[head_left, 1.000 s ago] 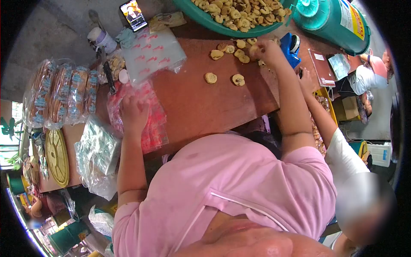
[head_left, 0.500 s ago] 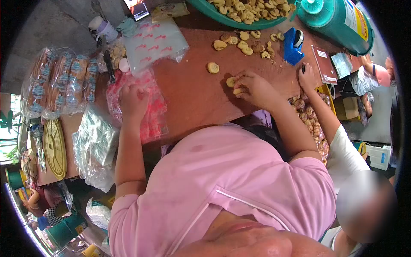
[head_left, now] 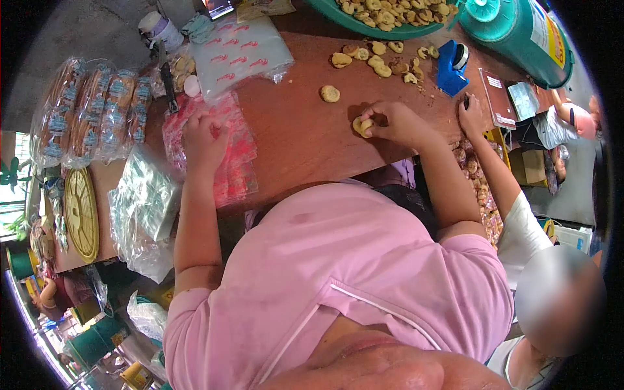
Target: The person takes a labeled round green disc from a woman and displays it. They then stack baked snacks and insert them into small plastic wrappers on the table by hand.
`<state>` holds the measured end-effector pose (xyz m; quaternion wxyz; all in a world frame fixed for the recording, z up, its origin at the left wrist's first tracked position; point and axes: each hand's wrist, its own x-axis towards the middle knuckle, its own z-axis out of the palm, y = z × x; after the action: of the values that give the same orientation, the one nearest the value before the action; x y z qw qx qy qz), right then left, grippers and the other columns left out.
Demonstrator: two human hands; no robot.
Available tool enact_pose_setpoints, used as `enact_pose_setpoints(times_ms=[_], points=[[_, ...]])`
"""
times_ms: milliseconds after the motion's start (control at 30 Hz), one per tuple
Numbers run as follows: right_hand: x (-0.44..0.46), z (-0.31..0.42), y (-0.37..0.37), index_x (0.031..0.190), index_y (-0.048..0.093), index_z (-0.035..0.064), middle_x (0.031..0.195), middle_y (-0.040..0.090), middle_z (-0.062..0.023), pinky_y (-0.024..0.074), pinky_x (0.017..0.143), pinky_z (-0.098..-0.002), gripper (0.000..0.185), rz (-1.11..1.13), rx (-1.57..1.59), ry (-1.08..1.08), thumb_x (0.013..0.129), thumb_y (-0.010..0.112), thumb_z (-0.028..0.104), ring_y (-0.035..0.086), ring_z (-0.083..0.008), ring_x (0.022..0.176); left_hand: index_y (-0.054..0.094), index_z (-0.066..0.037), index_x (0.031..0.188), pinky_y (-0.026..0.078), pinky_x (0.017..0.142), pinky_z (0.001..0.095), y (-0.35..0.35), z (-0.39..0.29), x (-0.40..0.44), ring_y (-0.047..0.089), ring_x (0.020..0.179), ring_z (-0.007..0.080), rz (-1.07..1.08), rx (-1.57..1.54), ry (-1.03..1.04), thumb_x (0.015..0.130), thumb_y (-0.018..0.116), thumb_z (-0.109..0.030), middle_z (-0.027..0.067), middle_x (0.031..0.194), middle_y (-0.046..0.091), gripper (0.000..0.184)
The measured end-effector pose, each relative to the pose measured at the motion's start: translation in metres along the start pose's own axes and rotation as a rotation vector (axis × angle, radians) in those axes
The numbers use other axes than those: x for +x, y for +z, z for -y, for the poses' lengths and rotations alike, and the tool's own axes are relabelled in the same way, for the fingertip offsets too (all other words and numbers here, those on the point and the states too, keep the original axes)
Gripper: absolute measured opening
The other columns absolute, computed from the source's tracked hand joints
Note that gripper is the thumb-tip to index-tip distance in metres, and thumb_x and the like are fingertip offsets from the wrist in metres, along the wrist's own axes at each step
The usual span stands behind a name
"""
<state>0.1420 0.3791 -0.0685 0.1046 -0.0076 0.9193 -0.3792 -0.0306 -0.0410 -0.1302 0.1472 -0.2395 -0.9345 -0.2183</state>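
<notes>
My right hand (head_left: 400, 125) pinches round, pale-brown cookies (head_left: 361, 127) between thumb and fingers, just above the brown tabletop (head_left: 292, 140). How many cookies it holds is partly hidden by the fingers. A single cookie (head_left: 329, 93) lies loose on the table beyond that hand. At the left, my left hand (head_left: 207, 138) rests with curled fingers on a stack of clear plastic bags with red print (head_left: 235, 153), apparently gripping the top one. Larger clear bags with red markings (head_left: 240, 55) lie just beyond the stack.
A green basin (head_left: 390, 31) of cookies stands at the back, with several cookies (head_left: 377, 62) scattered before it. Right of these are a blue tape dispenser (head_left: 451, 75) and a green container (head_left: 513, 39). Packed bread (head_left: 91, 117) sits left. A co-worker's hand (head_left: 470, 117) rests at the right edge.
The cookies in my right hand have come together; before, two showed apart at the fingertips. My left hand stays on the red-printed bags. The whole view has shifted slightly.
</notes>
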Motion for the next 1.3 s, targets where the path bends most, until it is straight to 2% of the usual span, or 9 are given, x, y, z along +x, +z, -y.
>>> enact_pose_setpoints(times_ms=[67, 167, 267, 433, 567, 700, 967, 1167, 1300], points=[[-0.005, 0.007, -0.004, 0.11, 0.072, 0.002, 0.104, 0.073, -0.0102, 0.0526, 0.088, -0.0355, 0.032, 0.019, -0.025, -0.069, 0.081, 0.083, 0.01, 0.069, -0.023, 0.095, 0.069, -0.008, 0.095, 0.039, 0.11, 0.0504, -0.003, -0.004, 0.001, 0.051, 0.127, 0.0396, 0.012, -0.008, 0.0, 0.086, 0.078, -0.028, 0.0161, 0.129, 0.059, 0.024], [-0.019, 0.019, 0.006, 0.113, 0.072, 0.0038, 0.109, 0.073, -0.0121, 0.0534, 0.089, -0.0373, 0.036, -0.142, 0.065, -0.158, 0.08, 0.083, 0.012, 0.069, -0.0264, 0.097, 0.069, -0.008, 0.094, 0.039, 0.109, 0.0504, -0.005, -0.009, 0.003, 0.051, 0.127, 0.0396, 0.053, 0.028, -0.054, 0.086, 0.078, -0.029, 0.0163, 0.129, 0.059, 0.024], [-0.016, -0.003, 0.015, 0.119, 0.071, 0.0039, 0.111, 0.074, -0.0136, 0.0541, 0.09, -0.0376, 0.043, 0.004, -0.179, 0.023, 0.079, 0.084, 0.01, 0.07, -0.0265, 0.099, 0.068, -0.008, 0.092, 0.039, 0.11, 0.0504, 0.001, -0.003, 0.001, 0.051, 0.127, 0.0395, 0.011, 0.018, -0.026, 0.086, 0.077, -0.03, 0.0164, 0.129, 0.059, 0.025], [0.008, 0.017, 0.0, 0.125, 0.069, 0.0017, 0.112, 0.075, -0.0146, 0.0545, 0.091, -0.0353, 0.049, -0.029, -0.062, 0.106, 0.079, 0.085, 0.008, 0.071, -0.0233, 0.1, 0.067, -0.008, 0.091, 0.04, 0.109, 0.051, -0.004, -0.009, 0.002, 0.05, 0.128, 0.0397, 0.018, 0.031, -0.035, 0.085, 0.078, -0.027, 0.0169, 0.131, 0.059, 0.023], [0.053, 0.018, 0.004, 0.124, 0.07, 0.0019, 0.111, 0.076, -0.0138, 0.0543, 0.092, -0.0335, 0.048, -0.124, 0.167, -0.068, 0.08, 0.086, 0.01, 0.071, -0.0216, 0.1, 0.068, -0.008, 0.088, 0.042, 0.107, 0.0515, -0.002, -0.006, 0.003, 0.053, 0.125, 0.0403, -0.007, -0.004, -0.001, 0.083, 0.08, -0.025, 0.0173, 0.129, 0.06, 0.021], [0.078, 0.008, 0.013, 0.12, 0.071, 0.0016, 0.115, 0.073, -0.0148, 0.0538, 0.095, -0.0358, 0.042, -0.098, 0.029, -0.123, 0.08, 0.083, 0.008, 0.07, -0.0251, 0.106, 0.068, -0.008, 0.086, 0.044, 0.104, 0.0513, -0.003, -0.002, 0.003, 0.056, 0.121, 0.0397, -0.048, -0.002, 0.033, 0.082, 0.08, -0.024, 0.0168, 0.125, 0.062, 0.021], [0.025, 0.027, 0.035, 0.115, 0.073, 0.0084, 0.124, 0.061, -0.014, 0.0538, 0.096, -0.0416, 0.038, -0.145, -0.224, -0.277, 0.078, 0.079, 0.004, 0.064, -0.0353, 0.111, 0.069, -0.007, 0.088, 0.044, 0.104, 0.0522, 0.007, 0.003, 0.001, 0.056, 0.121, 0.0405, 0.001, -0.009, -0.019, 0.083, 0.079, -0.024, 0.0173, 0.124, 0.062, 0.021], [-0.002, 0.015, 0.021, 0.111, 0.075, 0.0115, 0.116, 0.062, -0.0112, 0.0538, 0.093, -0.0413, 0.033, -0.393, -0.256, -0.426, 0.079, 0.082, 0.006, 0.064, -0.0322, 0.106, 0.067, -0.007, 0.092, 0.041, 0.109, 0.0521, 0.003, -0.001, 0.002, 0.052, 0.126, 0.0412, -0.004, 0.002, -0.019, 0.083, 0.078, -0.024, 0.0183, 0.127, 0.061, 0.021], [-0.015, 0.001, 0.026, 0.107, 0.076, 0.0149, 0.111, 0.061, -0.0083, 0.0542, 0.088, -0.0403, 0.03, -0.597, -0.443, -0.661, 0.079, 0.083, 0.007, 0.063, -0.0297, 0.101, 0.067, -0.007, 0.094, 0.04, 0.11, 0.0517, 0.009, 0.005, 0.002, 0.05, 0.128, 0.0407, 0.023, 0.023, -0.026, 0.085, 0.077, -0.025, 0.0178, 0.13, 0.06, 0.022]])
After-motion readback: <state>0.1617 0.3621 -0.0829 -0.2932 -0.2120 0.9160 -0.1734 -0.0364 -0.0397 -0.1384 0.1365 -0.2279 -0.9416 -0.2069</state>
